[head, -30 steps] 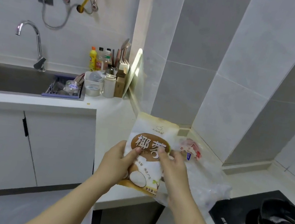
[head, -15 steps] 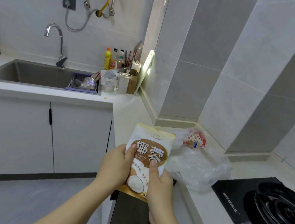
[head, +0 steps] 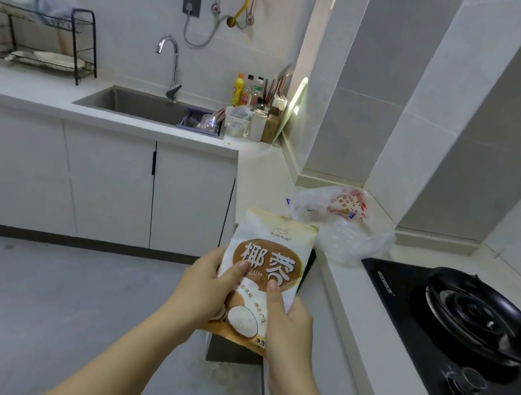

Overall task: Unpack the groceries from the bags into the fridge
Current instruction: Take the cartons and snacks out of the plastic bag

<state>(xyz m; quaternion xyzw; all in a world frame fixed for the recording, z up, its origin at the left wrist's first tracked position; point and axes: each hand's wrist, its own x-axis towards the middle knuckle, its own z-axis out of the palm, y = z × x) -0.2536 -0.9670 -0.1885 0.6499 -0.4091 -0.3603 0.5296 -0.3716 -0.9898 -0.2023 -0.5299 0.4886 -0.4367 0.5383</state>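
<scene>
Both hands, left hand and right hand, grip a white-and-brown coconut packet upright, thumbs on front; a crumpled plastic bag, contents unclear, lies beyond on the counter.

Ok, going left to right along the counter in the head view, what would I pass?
Along the counter: dish rack → faucet → yellow bottle → plastic bag → burner.

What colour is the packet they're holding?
White packet with a brown oval label and tan bottom edge, in the head view.
</scene>
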